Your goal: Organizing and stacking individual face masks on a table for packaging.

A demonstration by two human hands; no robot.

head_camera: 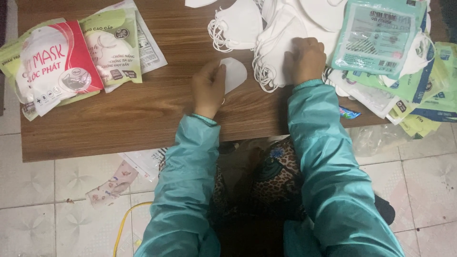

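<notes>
My left hand pinches a folded white face mask that lies flat on the wooden table. My right hand rests knuckles-up on a pile of white masks with loose ear loops, fingers curled onto the top one. Both arms wear teal sleeves.
Red-and-green mask packets lie at the table's left. A heap of teal and green empty packets covers the right end and overhangs the edge. Below is a tiled floor with a yellow cable and a patterned scrap.
</notes>
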